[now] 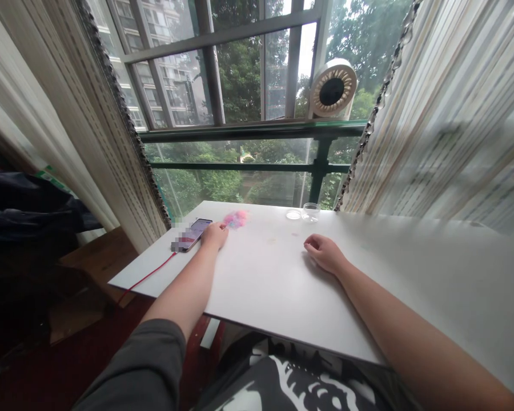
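My left hand [215, 234] is on the white table [257, 274], between a phone and a small fluffy heap of mixed colours. Its fingers are drawn together at the near left edge of this pink, blue and orange heap [236, 219]; what they pinch, if anything, is too small to see. The phone [192, 234] lies screen up just left of that hand, its lower corner blurred out. Loosely curled, my right hand [322, 251] rests on the tabletop farther right, with nothing visible in it.
A clear round tub [310, 213] and a white lid [293, 215] stand at the table's far edge. A red cable [148, 275] runs from the phone over the left edge. Beyond are a green railing [248, 135], a round fan [333, 90] and curtains [420, 131].
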The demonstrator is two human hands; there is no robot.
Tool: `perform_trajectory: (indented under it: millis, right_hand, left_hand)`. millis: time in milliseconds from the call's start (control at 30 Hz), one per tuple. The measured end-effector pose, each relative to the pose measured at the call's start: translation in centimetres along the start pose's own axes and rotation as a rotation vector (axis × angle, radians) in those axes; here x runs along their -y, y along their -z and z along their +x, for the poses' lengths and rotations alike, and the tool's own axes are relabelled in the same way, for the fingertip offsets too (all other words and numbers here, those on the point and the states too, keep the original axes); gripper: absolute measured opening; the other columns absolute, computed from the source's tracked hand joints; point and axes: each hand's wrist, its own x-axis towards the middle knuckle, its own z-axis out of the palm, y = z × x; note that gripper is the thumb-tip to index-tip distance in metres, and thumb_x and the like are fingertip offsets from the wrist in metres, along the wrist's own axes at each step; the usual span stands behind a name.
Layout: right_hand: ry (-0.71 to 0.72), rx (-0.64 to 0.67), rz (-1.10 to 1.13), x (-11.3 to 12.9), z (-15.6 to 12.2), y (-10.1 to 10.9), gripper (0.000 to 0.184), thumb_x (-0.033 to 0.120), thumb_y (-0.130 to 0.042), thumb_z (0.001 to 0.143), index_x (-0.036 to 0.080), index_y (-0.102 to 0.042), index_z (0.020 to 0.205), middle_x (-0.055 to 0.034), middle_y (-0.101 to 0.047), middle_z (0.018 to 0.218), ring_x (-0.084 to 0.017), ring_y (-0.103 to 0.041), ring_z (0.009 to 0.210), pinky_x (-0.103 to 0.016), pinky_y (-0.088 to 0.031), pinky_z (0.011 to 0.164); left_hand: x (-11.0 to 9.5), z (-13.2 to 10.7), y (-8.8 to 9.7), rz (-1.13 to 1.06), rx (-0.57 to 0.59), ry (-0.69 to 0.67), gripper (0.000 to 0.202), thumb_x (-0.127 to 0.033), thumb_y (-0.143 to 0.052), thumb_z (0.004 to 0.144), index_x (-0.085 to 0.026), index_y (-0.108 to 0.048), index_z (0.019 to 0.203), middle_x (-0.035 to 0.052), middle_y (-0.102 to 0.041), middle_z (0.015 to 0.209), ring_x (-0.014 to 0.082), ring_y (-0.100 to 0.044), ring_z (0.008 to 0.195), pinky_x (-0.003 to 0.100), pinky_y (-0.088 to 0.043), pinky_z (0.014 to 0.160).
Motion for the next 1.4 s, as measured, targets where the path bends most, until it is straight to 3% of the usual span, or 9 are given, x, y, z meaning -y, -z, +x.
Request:
perform_trajectory:
  millis: [267,467,600,733,1033,1200,1400]
  right_hand:
    - [0.0,0.004,0.023,-0.1,-0.1,-0.2,0.019,0.032,-0.046,0.07,0.019,-0.059,0.073,0.0009,-0.058,0.061,-0.012,-0.05,0.056,-0.023,-0.036,0.055]
    - [-0.004,0.004,0.025,-0.2,-0.1,-0.1,0.019,0.032,-0.046,0.071,0.019,-0.059,0.074,0.0005,-0.059,0.063,-0.012,-0.051,0.057,-0.023,-0.036,0.056]
    - [0.005,0.006,0.016,0.1,-0.2,0.1,0.018,0.031,-0.046,0.071,0.019,-0.059,0.073,0.0007,-0.059,0.063,-0.012,-0.051,0.058,-0.023,-0.035,0.056]
    - [0.031,0.019,0.008,0.3,-0.4,0.2,0.017,0.03,-0.046,0.071,0.019,-0.059,0.073,0.0011,-0.058,0.062,-0.011,-0.05,0.057,-0.023,-0.034,0.056]
    - [-0.005,0.084,-0.001,1.1,-0.6,-0.1,0.015,0.028,-0.051,0.069,0.018,-0.062,0.072,-0.0009,-0.061,0.065,-0.011,-0.05,0.058,-0.022,-0.033,0.054]
    - [0.017,0.216,0.132,1.7,-1.1,0.5,0.019,0.031,-0.058,0.065,0.018,-0.063,0.077,-0.0009,-0.061,0.069,-0.011,-0.05,0.058,-0.021,-0.036,0.053]
    - [0.009,0.056,0.524,0.2,-1.9,1.3,0.033,0.038,-0.058,0.066,0.014,-0.059,0.089,-0.0014,-0.059,0.07,-0.009,-0.049,0.053,-0.022,-0.039,0.049]
  left_hand:
    - [-0.2,-0.1,0.3,0.022,0.004,0.079,0.034,-0.045,-0.055,0.066,-0.023,-0.067,0.089,0.0079,-0.065,0.098,0.0224,-0.058,0.088,0.029,-0.042,0.074]
    - [-0.7,-0.4,1.0,0.012,-0.013,0.073,0.025,-0.033,-0.052,0.071,-0.02,-0.069,0.084,0.008,-0.067,0.089,0.0204,-0.059,0.083,0.025,-0.042,0.07]
    - [-0.9,-1.1,1.7,-0.094,-0.024,0.058,0.025,-0.031,-0.053,0.071,-0.019,-0.069,0.085,0.0065,-0.068,0.086,0.019,-0.06,0.079,0.025,-0.042,0.069]
    - [-2.0,-2.1,2.2,-0.284,-0.021,-0.046,0.028,-0.034,-0.055,0.07,-0.018,-0.068,0.089,0.0054,-0.067,0.086,0.0157,-0.059,0.072,0.024,-0.044,0.067]
    - [-7.6,-5.7,1.8,-0.579,0.121,-0.433,0.028,-0.038,-0.056,0.071,-0.02,-0.068,0.089,0.0038,-0.064,0.088,0.012,-0.055,0.07,0.024,-0.044,0.069]
    - [-11.5,-7.5,1.7,-0.73,0.277,-0.494,0.033,-0.041,-0.056,0.071,-0.019,-0.067,0.093,0.0059,-0.063,0.09,0.0133,-0.055,0.075,0.023,-0.043,0.066]
    - [-16.4,-9.1,0.5,-0.881,0.487,-0.582,0.033,-0.04,-0.059,0.069,-0.017,-0.067,0.092,0.007,-0.065,0.087,0.0133,-0.055,0.071,0.024,-0.043,0.064]
